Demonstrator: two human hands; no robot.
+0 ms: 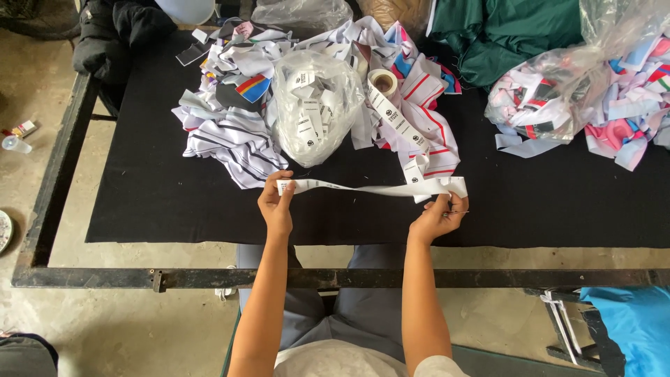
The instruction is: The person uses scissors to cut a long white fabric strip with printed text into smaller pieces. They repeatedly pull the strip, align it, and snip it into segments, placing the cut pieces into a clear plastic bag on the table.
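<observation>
Both hands pinch a white printed label ribbon [363, 187] taut, left hand [277, 207] on its free end, right hand [438, 216] also gripping small scissors [457, 212]. Beyond the fingers, the partly unwound roll [383, 82] and a clear bag of cut labels [315, 112] suggest cutting is well underway.

Between the left hand [277, 207] and the right hand [438, 215] the white label tape [363, 188] stretches taut, barring any straight pass across it at that height. Under the tape and toward the near table edge [209, 278], the black cloth [153, 188] lies bare, so a hand can slide there freely. Just behind the tape, 3 obstacles crowd the way: the clear bag of labels [314, 112], the striped fabric pile [230, 139] and the tape roll [382, 82]. At the far right, another plastic bag of scraps [593, 98] blocks reach.
</observation>
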